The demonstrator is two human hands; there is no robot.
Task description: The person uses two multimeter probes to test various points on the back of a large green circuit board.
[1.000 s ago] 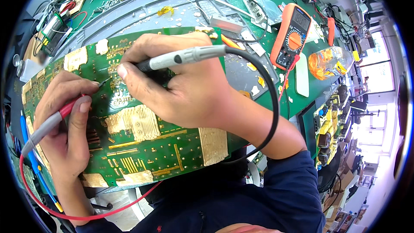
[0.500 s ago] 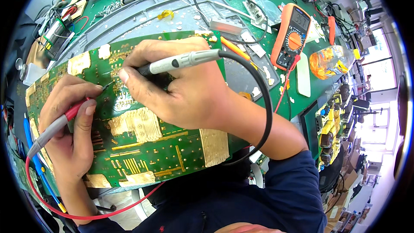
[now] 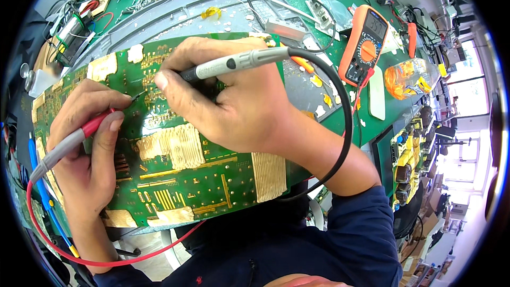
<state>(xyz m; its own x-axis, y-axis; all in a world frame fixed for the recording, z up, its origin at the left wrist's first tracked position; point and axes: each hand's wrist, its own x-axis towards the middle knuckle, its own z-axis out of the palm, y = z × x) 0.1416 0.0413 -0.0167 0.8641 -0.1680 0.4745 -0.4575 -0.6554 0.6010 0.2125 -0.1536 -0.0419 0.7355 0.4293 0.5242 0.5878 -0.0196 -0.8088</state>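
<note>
A large green circuit board (image 3: 175,202) with gold traces and cream-coloured pads lies in front of me. My left hand (image 3: 87,133) is closed round a red and grey multimeter probe (image 3: 69,151); its thin tip reaches over the upper middle of the board. My right hand (image 3: 234,95) grips a grey and black probe (image 3: 241,61) like a pen, close to the other tip. My fingers hide the black probe's point, so contact with the board cannot be made out. An orange multimeter (image 3: 364,45) with a lit display lies on the bench at the right.
Beyond the board is a grey tray-like panel (image 3: 199,2) strewn with white scraps. A clear bottle (image 3: 411,78) with orange contents stands right of the meter. A blue pen-like tool (image 3: 48,202) lies by the board's left edge. Black cables cross the green bench.
Both hands, still holding the probes, have shifted slightly up and the right one a little to the right. The surroundings sit slightly further right in the view.
</note>
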